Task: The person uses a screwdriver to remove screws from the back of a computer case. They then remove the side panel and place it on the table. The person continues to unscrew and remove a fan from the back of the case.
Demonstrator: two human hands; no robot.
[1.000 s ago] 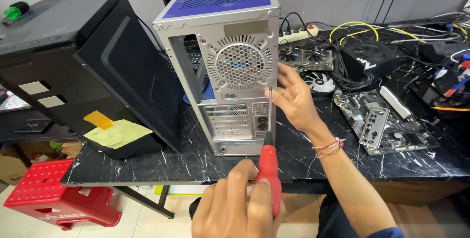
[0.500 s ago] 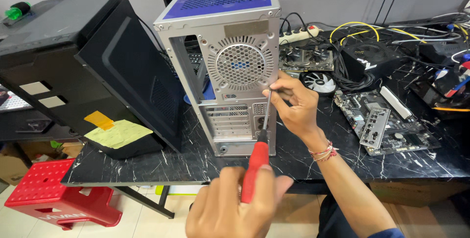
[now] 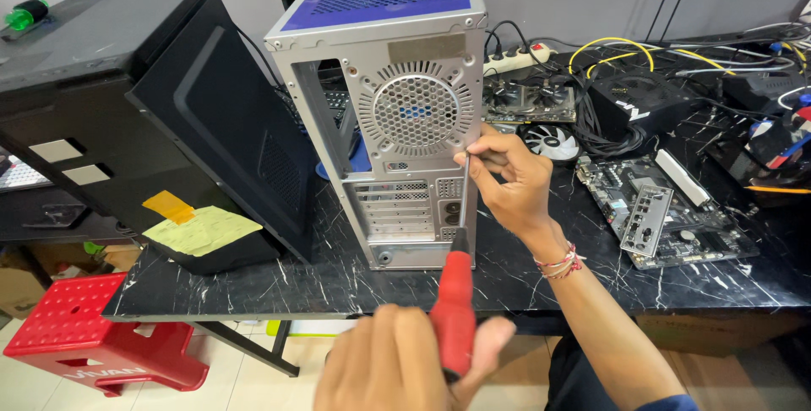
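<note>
A silver computer case (image 3: 397, 124) with a blue top stands upright on the black marble table (image 3: 338, 280), its rear panel and round fan grille facing me. My left hand (image 3: 397, 364) grips the red handle of a screwdriver (image 3: 454, 314) at the bottom of the view. The thin shaft runs up to the right rear edge of the case. My right hand (image 3: 511, 183), with a beaded bracelet on its wrist, pinches the shaft near its tip against that edge.
A black case side panel (image 3: 228, 115) leans on the silver case's left side, beside another black case (image 3: 84, 107) with yellow notes. A motherboard (image 3: 667, 217), a fan, a power strip and tangled cables lie at the right. A red stool (image 3: 84, 335) stands below left.
My left hand has raised the screwdriver and turned its shaft up to the case's rear edge. My right hand went from resting open on the case to pinching the shaft.
</note>
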